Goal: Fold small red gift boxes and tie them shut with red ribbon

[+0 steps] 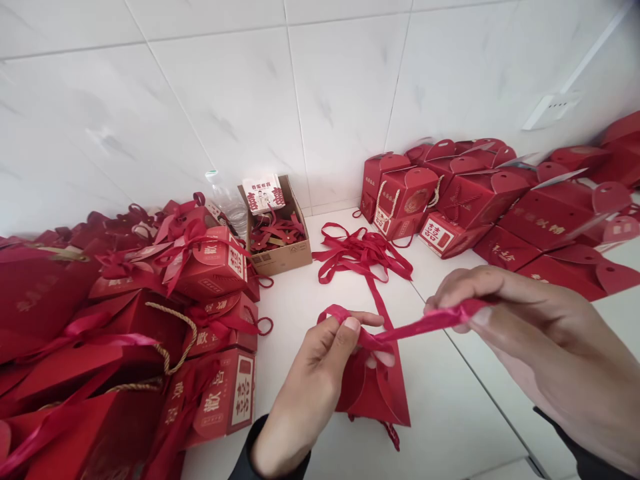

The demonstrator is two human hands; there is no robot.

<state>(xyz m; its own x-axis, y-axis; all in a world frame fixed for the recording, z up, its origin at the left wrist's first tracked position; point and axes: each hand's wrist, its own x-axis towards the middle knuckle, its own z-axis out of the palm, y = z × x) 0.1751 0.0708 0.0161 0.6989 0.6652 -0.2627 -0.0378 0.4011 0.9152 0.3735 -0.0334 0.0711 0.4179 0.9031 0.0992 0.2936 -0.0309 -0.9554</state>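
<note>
Drawing red ribbon across the top of a red box, set on a white table below both hands. Pinching a loop in the nearly closed left hand, with thumb pressed down and index finger stretched out beyond. Pulling a straight length sideways in the right hand, clasped between thumb and curled fingers. Liable to slip loose at the loop if pinched too lightly, or to sit lopsided if tugged harder from the right. Likely to snag, too, if caught in the tangled heap behind, seemingly running back to it. Could skid the box or bend its flaps if yanked. Flanked by a left stack and a right stack, near a carton
</note>
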